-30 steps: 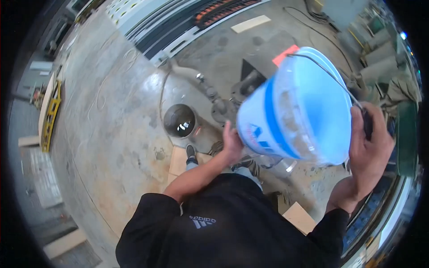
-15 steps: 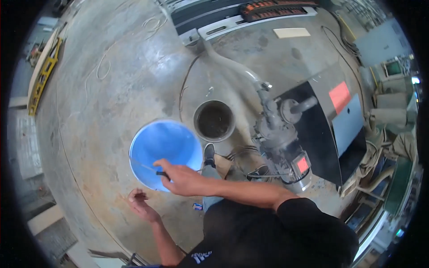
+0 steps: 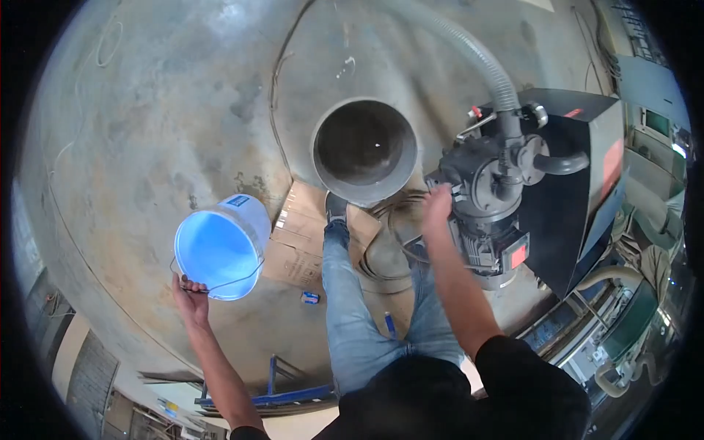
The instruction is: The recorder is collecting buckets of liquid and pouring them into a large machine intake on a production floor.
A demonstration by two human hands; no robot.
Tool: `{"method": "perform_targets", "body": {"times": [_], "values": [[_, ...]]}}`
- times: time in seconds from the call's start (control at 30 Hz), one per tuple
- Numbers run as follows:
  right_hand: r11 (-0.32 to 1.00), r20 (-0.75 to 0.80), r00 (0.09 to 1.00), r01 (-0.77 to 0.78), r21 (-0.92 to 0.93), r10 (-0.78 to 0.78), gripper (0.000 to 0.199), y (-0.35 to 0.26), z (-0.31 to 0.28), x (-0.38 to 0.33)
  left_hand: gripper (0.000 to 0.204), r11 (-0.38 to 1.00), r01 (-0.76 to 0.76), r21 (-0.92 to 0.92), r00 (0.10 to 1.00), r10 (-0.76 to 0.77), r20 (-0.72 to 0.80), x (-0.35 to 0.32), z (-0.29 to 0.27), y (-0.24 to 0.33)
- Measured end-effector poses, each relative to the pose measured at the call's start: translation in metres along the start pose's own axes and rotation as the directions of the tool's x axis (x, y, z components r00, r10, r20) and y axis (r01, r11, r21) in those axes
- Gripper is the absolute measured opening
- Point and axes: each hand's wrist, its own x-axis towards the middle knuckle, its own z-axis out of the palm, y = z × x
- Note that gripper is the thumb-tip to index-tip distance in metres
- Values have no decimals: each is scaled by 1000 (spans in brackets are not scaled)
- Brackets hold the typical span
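My left hand (image 3: 192,297) is closed round the dark grip of a wire handle on a blue-lined plastic bucket (image 3: 253,213). The bucket tilts with its mouth toward me, left of my legs. My right hand (image 3: 438,207) is beside the grey pump and motor unit (image 3: 477,183), at the near left side of its body. Its fingers are blurred, so whether they touch the pump I cannot make out. Ahead of my foot stands a round grey metal container (image 3: 330,172) with a dark inside.
A ribbed grey hose (image 3: 488,66) runs from the pump across the floor. Flattened cardboard (image 3: 293,242) lies under my foot, near a coiled cable (image 3: 385,279). A small blue box (image 3: 310,298) rests on the floor. The black cabinet (image 3: 550,198) stands right of the pump.
The bucket's handle has passed from my right hand to my left, and the bucket has swung left and tilted. My right hand has moved right to the pump. The view has shifted nearer.
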Motion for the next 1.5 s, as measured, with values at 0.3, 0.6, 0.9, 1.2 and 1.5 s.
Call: {"method": "perform_targets", "body": {"times": [0.3, 0.6, 0.9, 1.2, 1.5], "values": [[901, 429, 827, -428, 64, 363, 59, 140, 35, 150, 12, 965, 55, 255, 954, 25, -300, 100, -120, -55], [916, 509, 841, -333, 222, 183, 53, 173, 46, 119, 18, 977, 55, 208, 925, 29, -380, 98, -173, -85], [998, 55, 996, -70, -2, 70, 25, 79, 35, -11, 56, -70, -194, 979, 732, 654, 192, -48, -48, -157], [852, 398, 856, -452, 264, 330, 29, -18, 127, -96, 39, 249, -718, 650, 694, 320, 645, -124, 105, -260], [964, 337, 905, -227, -136, 260, 31, -51, 99, -191, 34, 226, -725, 651, 656, 514, 552, -107, 93, -276]]}}
